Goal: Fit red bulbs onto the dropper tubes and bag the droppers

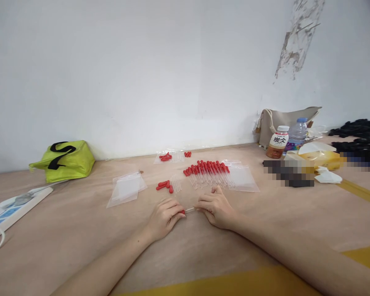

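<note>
Two bare hands meet near the middle of a brown-covered counter (pixel 80 238) set against a pale wall (pixel 135 74). The left hand (pixel 165 216) pinches a red cap (pixel 183 212) between thumb and fingers, mostly hidden by its grip. The right hand (pixel 216 209) grasps the far end of a thin clear tube (pixel 190 209), which spans the gap between the two hands and meets the cap (how deep it sits inside is too small to tell). Just beyond the left hand lie a few loose red caps (pixel 163 185), with a cluster of loose clear tubes (pixel 175 185) beside them. Behind the right hand, a long slanting row of red-topped clear droppers (pixel 205 170) lies side by side, its right end by a flat clear plastic bag (pixel 245 179). More clear bags (pixel 126 189) overlap to the left of the loose caps. Near the wall, another clear bag carries a small heap of red caps (pixel 165 156). At far left are a lime-green pouch (pixel 69 162) and a white power strip (pixel 27 207); at right, a brown-drink bottle (pixel 276 144) stands before a beige bag (pixel 267 119), near a second, purple-labelled bottle (pixel 297 133).
</note>
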Available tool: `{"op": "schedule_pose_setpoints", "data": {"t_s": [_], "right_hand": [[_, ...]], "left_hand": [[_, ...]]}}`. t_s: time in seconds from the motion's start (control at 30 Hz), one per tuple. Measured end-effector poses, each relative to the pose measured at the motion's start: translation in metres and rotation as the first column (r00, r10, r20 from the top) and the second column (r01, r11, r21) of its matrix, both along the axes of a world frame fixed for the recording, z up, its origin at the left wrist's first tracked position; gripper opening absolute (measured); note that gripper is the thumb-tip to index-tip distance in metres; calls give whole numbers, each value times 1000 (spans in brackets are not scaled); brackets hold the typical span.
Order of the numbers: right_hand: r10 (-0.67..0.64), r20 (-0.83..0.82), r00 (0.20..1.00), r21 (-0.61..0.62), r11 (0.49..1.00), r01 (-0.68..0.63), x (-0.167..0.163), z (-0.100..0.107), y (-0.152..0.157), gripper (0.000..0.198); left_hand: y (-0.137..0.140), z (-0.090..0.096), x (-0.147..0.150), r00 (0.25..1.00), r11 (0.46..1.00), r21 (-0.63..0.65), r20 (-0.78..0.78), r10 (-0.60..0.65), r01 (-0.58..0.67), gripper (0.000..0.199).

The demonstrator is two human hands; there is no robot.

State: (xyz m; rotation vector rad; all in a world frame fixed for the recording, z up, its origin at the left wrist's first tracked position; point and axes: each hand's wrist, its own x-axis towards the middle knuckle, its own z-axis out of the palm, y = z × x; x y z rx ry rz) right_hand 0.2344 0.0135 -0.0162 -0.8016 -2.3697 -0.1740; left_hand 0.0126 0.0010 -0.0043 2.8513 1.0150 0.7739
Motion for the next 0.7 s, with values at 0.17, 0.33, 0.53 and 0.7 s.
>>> {"op": "schedule_pose_setpoints", "data": {"t_s": [0.17,0.33,0.53,0.7], "right_hand": [[-24,-11,1000,48,999,24,-6,-3,-6,21],[-33,-6,999,11,999,33,-11,-4,-11,21],[-38,12,999,-53,998,38,-13,-5,-8,20],[-84,91,992,-13,996,86,-15,6,-14,20]], "left_hand": [[-1,-2,2,998,999,-40,51,24,-22,24],[-4,-3,5,999,996,-84,46,-9,13,22],[-3,0,7,1000,997,-72,-2,-14,13,22],[5,2,-2,999,1000,0,-47,-2,2,17]]}}
